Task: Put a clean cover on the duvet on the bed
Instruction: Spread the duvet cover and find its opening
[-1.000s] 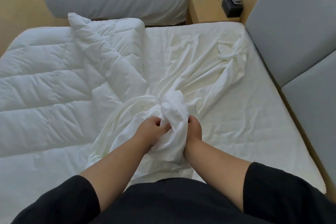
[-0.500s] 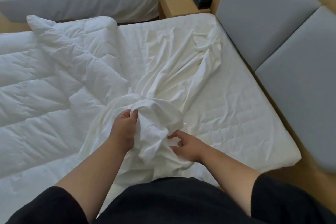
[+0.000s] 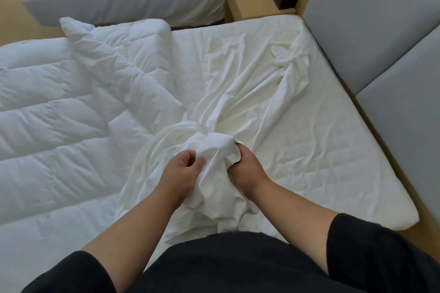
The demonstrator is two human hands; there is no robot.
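Right now both hands are clamped on the same bunch of cover (image 3: 215, 162): the left hand (image 3: 183, 169) has its fingers curled into the gathered cloth on one side, the right hand (image 3: 245, 167) grips the other side, and only that wad of fabric sits between them. From the bunch, the cover trails away across the bare mattress (image 3: 333, 162) toward the grey headboard (image 3: 371, 31), its far end rumpled near the mattress edge. The duvet (image 3: 59, 126) lies just beside the bunch on the left-hand side, quilted and uncovered, with a folded-over flap lying diagonally along its top. The step in hand looks like gathering the cover up to find its opening or a corner, and it would go best by feeding cloth hand over hand without twisting it, keeping one seam running straight so the inside corners can be matched to the duvet's. Pulling too hard from the bunch would likely drag the far end into more creases. Much is hard to read: white lies on white, so I cannot tell where the cover's opening is, whether it is inside out, or exactly where its edge meets the duvet. The near part of the cover drops out of sight behind the person's black clothing, and the duvet runs off the frame.
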